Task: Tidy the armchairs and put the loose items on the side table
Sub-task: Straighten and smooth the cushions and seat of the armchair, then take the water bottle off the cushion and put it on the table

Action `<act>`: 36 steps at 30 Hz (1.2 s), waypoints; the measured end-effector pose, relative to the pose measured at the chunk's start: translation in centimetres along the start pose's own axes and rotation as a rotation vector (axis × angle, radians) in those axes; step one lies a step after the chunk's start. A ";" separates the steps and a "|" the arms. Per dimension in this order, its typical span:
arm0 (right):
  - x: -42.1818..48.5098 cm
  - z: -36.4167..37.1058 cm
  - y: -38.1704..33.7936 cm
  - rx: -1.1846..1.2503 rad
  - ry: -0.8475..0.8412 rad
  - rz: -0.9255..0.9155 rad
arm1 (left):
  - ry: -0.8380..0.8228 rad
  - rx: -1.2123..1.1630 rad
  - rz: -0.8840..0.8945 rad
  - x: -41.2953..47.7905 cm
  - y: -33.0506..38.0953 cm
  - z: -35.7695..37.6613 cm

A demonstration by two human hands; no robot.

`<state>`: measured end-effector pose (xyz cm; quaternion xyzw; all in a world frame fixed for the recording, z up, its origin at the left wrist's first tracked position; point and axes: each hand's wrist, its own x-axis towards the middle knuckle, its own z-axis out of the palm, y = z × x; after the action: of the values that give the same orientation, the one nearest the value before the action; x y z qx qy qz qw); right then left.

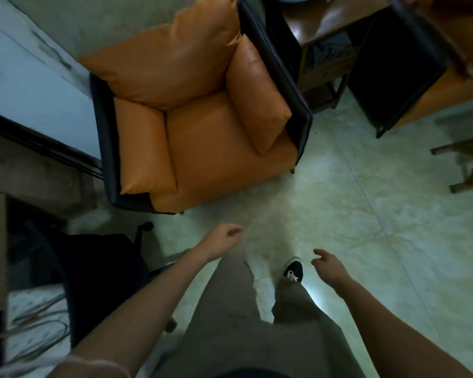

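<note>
Item 1, far left: pale wall panel and dark wooden furniture; a black office chair point(101, 271) stands near the armchair's front corner.

Item 2, left hand point(224, 237): loosely curled, holding nothing, low in front of the armchair.

Item 3, armchair point(202, 126): orange cushions in a dark frame. Seat bare; back and both arm cushions in place, the one on the picture's right leaning inward. No loose items visible on it.

Item 4, right hand point(329, 266): relaxed, fingers half spread, empty, above the tiled floor point(366, 214) beside a black shoe point(294, 271).

Item 5, counter point(336, 25): brown side table just beside the armchair; a pale blue object shows at its top edge, cut off.

Item 6, second armchair point(453, 77): only partly in frame.

Progress, judged: near armchair appears tidy; second chair's condition cannot be told.

Writing: none legible.
</note>
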<state>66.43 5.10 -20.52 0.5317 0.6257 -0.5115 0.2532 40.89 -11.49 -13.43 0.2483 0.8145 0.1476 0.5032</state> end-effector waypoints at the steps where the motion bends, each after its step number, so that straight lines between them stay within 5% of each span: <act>1: -0.9 -0.3 0.4 0.046 0.019 0.013 | 0.021 0.022 -0.007 -0.9 0.3 -0.1; 11: -5.2 -4.1 3.3 0.290 0.116 0.112 | -0.090 0.206 0.102 2.5 7.2 -1.8; 24: -5.4 -5.9 -0.5 0.530 0.504 0.332 | -0.255 0.358 0.107 12.4 7.0 -7.1; 36: -1.0 -12.2 1.1 0.654 0.309 0.340 | -0.353 0.414 0.277 19.3 19.9 -4.6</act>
<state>70.57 15.73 -15.83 0.7509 0.3637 -0.5485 0.0544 34.70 15.84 -16.00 0.4762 0.6853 0.0004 0.5509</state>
